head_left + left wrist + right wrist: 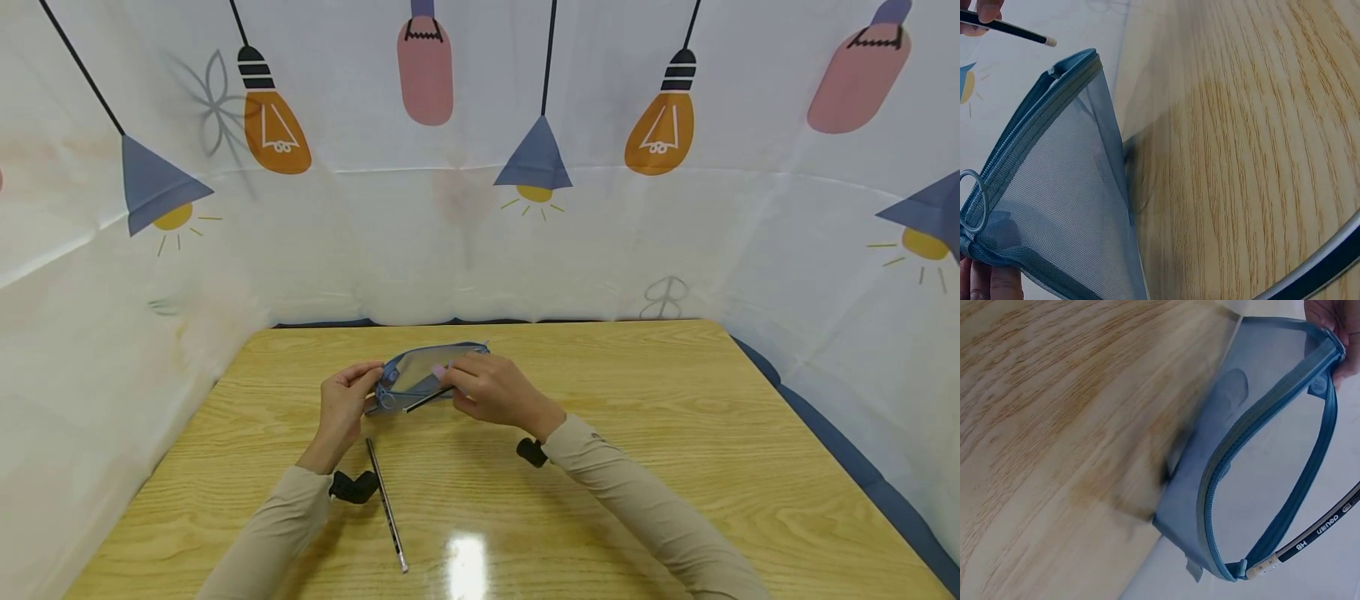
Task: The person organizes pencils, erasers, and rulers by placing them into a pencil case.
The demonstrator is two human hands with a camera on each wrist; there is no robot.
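Note:
A blue mesh zip pouch [412, 367] stands over the table with its zipped mouth spread wide. My left hand [345, 408] pinches one end of it, near the zip's ring pull [984, 203]. At the opposite end, my right hand [498, 390] holds a dark pencil [1319, 530] between thumb and fingers. Its eraser end [1264, 567] overlaps the zip corner in the right wrist view, while the left wrist view shows it beside that corner. A second pencil [386, 504] lies on the table, close to the left wrist.
The wood-grain table [675, 467] reaches back to a white curtain [465, 233] printed with lamps and bulbs. Black wrist cameras [354, 487] sit at both cuffs. Dark blue cloth [847, 454] shows along the table's right edge.

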